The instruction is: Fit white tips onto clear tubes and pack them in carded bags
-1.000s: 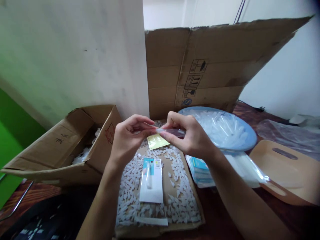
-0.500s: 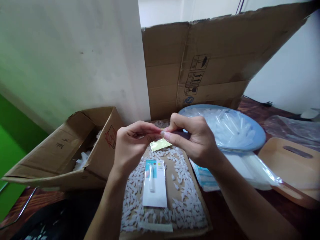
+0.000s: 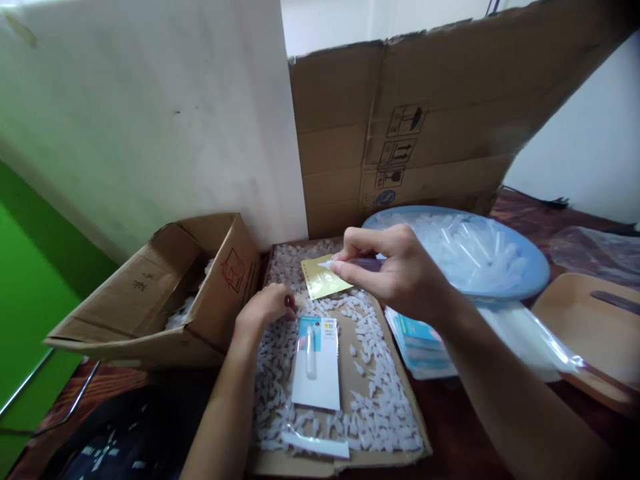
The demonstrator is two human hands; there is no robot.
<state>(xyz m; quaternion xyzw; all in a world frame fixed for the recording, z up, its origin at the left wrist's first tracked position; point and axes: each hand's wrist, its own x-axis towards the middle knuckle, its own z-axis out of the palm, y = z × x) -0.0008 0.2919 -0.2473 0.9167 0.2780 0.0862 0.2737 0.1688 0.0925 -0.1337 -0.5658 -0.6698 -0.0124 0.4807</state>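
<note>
My right hand [image 3: 395,263] is closed around a slim pen-like tool [image 3: 367,264] with a dark purplish body and a white pointed tip. The tip points left over a yellow sheet [image 3: 323,283] with a row of dark marks. My left hand [image 3: 267,308] reaches down among small white pointed plastic pieces [image 3: 277,367], its fingers curled together; whatever they pinch is hidden. Close beside it, a clear packet [image 3: 320,383] lies on the pieces, holding a printed card and a white tube [image 3: 311,353].
A shallow cardboard tray [image 3: 360,400] carries the pieces. An open cardboard box [image 3: 150,347] stands left. On the right are a blue basin [image 3: 537,270] of clear tubes, stacked blue-white cards [image 3: 417,343], clear bags [image 3: 520,333] and a tan plastic bin [image 3: 565,300]. Large cardboard [image 3: 340,147] stands behind.
My left hand has parted from my right and moved down and left to the white pieces. My right hand stays raised with the pen-like tool, whose white tip now shows.
</note>
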